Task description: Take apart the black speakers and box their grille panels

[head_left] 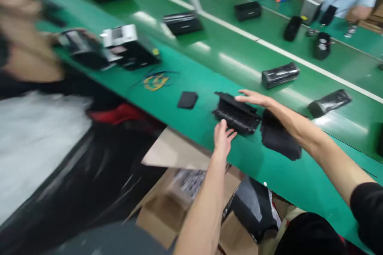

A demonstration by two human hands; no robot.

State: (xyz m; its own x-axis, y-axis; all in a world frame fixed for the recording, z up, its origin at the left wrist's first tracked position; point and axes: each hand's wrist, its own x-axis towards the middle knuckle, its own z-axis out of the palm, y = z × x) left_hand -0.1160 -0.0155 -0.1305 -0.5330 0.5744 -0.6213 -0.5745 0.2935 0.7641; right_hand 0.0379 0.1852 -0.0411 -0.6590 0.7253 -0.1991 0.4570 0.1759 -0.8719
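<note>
A black folded piece with ragged edges lies on the green work surface in front of me; its kind is not clear. At its near left edge is my left hand, fingers apart. My right hand is over its far right side with the fingers stretched out. Whether either hand presses on the piece cannot be made out. Beneath my right forearm a flat black sheet with a ragged edge lies on the surface, partly covered. To the left is a small black square piece.
Glossy black box-shaped units stand along the green conveyor belt. A yellow and dark cable coil lies to the left. Co-workers sit at left and across the belt. Below the edge is an open cardboard box.
</note>
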